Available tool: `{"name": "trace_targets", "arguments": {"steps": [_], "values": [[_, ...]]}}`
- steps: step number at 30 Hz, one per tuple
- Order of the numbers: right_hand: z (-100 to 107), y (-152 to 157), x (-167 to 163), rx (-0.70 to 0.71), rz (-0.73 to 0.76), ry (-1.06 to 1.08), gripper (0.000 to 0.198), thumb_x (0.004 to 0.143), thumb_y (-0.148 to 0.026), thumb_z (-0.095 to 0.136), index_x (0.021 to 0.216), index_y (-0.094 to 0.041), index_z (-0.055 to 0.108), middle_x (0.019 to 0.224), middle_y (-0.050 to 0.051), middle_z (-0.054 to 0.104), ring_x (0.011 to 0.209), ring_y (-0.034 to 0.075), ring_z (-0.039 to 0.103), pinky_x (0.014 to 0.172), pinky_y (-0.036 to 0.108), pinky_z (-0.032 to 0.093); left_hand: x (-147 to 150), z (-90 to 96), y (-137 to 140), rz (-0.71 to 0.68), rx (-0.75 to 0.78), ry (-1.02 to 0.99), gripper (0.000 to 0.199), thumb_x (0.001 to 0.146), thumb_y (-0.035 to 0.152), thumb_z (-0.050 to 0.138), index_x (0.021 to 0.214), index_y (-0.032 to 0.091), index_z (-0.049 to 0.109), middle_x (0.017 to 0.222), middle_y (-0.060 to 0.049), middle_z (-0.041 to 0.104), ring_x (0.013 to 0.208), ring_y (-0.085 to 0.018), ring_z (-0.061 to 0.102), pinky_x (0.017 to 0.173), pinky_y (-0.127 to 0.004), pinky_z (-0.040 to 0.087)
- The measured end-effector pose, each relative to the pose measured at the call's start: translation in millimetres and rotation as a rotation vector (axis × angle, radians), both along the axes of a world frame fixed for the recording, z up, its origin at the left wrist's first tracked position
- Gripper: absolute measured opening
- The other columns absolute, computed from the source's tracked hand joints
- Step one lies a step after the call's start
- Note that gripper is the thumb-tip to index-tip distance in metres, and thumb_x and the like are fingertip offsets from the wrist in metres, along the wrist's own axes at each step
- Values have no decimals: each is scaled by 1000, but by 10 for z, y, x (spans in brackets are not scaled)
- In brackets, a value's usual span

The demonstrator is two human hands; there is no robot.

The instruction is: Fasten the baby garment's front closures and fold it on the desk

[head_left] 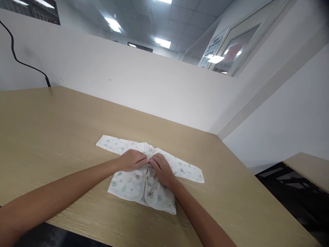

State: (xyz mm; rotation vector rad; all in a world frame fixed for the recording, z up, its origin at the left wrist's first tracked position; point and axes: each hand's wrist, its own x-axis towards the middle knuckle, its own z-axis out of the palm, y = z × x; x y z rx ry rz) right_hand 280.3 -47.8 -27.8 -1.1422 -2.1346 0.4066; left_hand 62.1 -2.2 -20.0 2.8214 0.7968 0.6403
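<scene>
A small white baby shirt [128, 186] with a print of green and grey animal figures lies spread on the table, its long sleeves stretched out to both sides. The neckline with a little label faces away from me. Below the chest, the two front edges part slightly toward the hem. My left hand [132, 160] rests on the chest, fingers bent and pinching the cloth at the front opening. From the other side, my right hand [162, 168] meets it there, fingertips closed on the same edge. The exact spot between the fingertips is hidden.
The wooden table [64, 133] runs back to a low white partition [144, 82]. A black cable [28, 65] hangs down at the back left. Past the table's right edge are a dark gap and another wooden surface [308, 168].
</scene>
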Motion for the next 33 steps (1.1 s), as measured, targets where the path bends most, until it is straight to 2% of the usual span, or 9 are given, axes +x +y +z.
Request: {"name": "trace_targets", "arguments": {"steps": [33], "values": [[18,-18,2,-27,4,1,30,105,-36,41,87,-22,60,93,5,59,95,21,53,90,38,42,-8,31,-7,-13,-44,11,48,107,44,26,85,20,62,80,-1,68,74,-17,61,66,-29,35]]}}
